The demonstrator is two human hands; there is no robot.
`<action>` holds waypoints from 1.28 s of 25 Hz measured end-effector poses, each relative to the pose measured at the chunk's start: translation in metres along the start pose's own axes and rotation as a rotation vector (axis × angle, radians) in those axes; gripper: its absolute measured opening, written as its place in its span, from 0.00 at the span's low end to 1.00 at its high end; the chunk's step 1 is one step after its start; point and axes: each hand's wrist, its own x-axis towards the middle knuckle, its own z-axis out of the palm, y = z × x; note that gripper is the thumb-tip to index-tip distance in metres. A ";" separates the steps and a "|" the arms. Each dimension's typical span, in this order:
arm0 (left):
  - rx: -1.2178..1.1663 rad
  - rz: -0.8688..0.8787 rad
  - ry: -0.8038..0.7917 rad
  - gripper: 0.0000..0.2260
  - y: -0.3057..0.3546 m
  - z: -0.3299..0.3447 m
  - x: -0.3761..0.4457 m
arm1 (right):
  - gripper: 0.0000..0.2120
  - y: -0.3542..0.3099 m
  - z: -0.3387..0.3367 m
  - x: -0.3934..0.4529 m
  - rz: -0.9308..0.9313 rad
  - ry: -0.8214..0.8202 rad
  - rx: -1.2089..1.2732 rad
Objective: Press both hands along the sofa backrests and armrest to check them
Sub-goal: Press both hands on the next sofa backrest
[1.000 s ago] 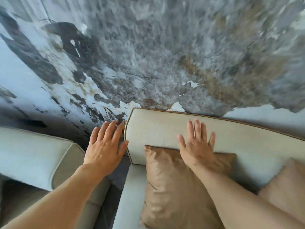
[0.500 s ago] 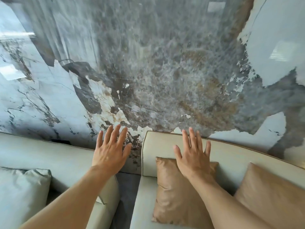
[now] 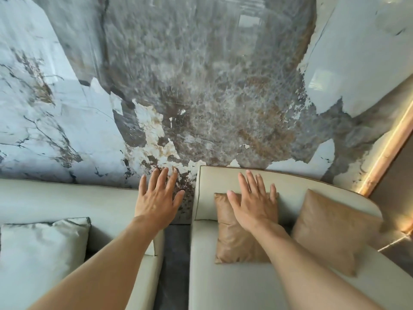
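Note:
Two pale cream sofas stand side by side against a marble wall. My left hand [image 3: 157, 199] is flat with fingers spread over the right end of the left sofa backrest [image 3: 67, 198], reaching toward the gap. My right hand [image 3: 253, 201] lies open, palm down, on the top of a tan leather cushion [image 3: 237, 242] that leans on the right sofa backrest [image 3: 301, 186]; its fingertips touch the backrest. Neither hand holds anything.
A dark floor gap [image 3: 175, 260] separates the sofas. A pale marbled cushion [image 3: 42, 249] sits on the left sofa, a second tan cushion [image 3: 330, 229] on the right one. The grey-brown marble wall [image 3: 201, 97] rises behind, with a lit strip [image 3: 388, 148] at far right.
The view has tilted up and pulled back, showing more wall and both sofas. Both hands stay flat and spread, in much the same place relative to the backrests and the gap.

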 end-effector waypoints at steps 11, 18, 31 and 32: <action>0.138 0.019 -0.041 0.29 -0.033 -0.059 -0.137 | 0.31 -0.004 -0.017 -0.164 0.060 0.049 0.104; 0.187 0.001 0.011 0.27 -0.056 -0.106 -0.194 | 0.32 -0.022 -0.020 -0.214 0.069 0.058 0.173; 0.259 -0.172 0.054 0.27 -0.221 -0.154 -0.226 | 0.32 -0.188 -0.030 -0.192 -0.116 0.090 0.214; 0.254 -0.179 0.050 0.27 -0.245 -0.152 -0.225 | 0.32 -0.212 -0.025 -0.189 -0.129 0.086 0.194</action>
